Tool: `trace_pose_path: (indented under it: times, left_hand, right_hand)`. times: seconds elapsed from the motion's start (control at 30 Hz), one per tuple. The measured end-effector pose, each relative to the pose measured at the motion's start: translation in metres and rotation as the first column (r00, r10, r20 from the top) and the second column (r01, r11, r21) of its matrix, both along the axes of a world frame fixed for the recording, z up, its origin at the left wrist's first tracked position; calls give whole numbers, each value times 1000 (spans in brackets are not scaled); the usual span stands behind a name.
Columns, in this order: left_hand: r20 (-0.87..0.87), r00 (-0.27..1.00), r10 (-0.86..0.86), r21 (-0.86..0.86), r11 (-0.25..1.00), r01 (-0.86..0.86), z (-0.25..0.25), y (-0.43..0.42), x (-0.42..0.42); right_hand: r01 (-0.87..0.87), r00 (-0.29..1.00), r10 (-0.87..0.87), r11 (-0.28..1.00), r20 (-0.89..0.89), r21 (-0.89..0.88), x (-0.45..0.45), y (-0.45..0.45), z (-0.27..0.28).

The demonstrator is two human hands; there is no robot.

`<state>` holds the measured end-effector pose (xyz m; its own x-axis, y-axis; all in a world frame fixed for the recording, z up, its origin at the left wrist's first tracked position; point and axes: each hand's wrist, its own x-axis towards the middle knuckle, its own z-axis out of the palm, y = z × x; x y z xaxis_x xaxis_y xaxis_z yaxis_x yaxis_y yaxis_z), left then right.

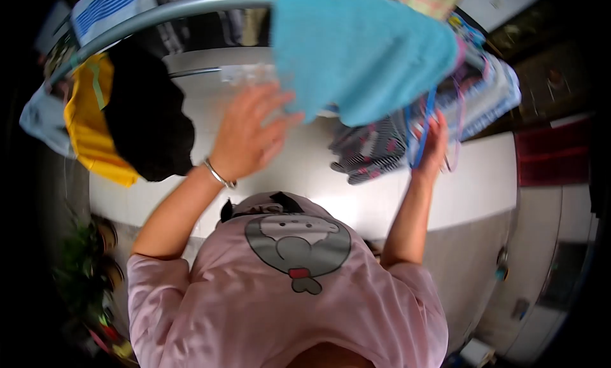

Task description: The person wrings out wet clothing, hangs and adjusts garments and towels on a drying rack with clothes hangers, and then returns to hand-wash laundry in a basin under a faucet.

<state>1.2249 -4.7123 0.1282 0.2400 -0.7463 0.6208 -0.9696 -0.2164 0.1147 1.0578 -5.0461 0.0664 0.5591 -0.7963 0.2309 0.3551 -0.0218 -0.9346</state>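
Observation:
A turquoise towel (363, 56) hangs over the metal rail at the top, its lower edge blurred. My left hand (251, 132) is beside the towel's left edge, fingers spread and smeared by motion; I cannot tell whether the fingertips touch the cloth. My right hand (434, 145) is closed around a blue clothes hanger (420, 134) to the right of the towel. Close by that hand hangs a pink hanger (459, 123). Behind the blue hanger is a dark striped garment (369, 148) with pink spots.
The curved metal rail (184, 10) crosses the top. A yellow garment (86, 123) and a black one (149, 113) hang at left, a blue-and-white cloth (499, 91) at right. Potted plants (79, 260) stand lower left. A dark red panel (552, 153) is at far right.

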Motion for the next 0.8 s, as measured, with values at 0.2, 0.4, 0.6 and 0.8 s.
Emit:
trace_pose_path:
  times: [0.2,0.4,0.6,0.8]
  left_hand:
    - [-385,901,199,120,979,-165,-77,131,-26]
    - [-585,744,323,113,941,-320,-121,244,-43]
    - [-697,509,506,200,818,-540,-132,358,-62]
    - [-743,278,609,240,630,-738,-137,476,-97]
  right_hand:
    - [517,849,-525,801,61,-304,-9,76,52]
    - [223,972,-118,731,202,-645,70,207,80]
    - [-361,844,528,434,-92,-826,145,383,61]
    - [-622,467,844,104,-262,-776,172,532,55]
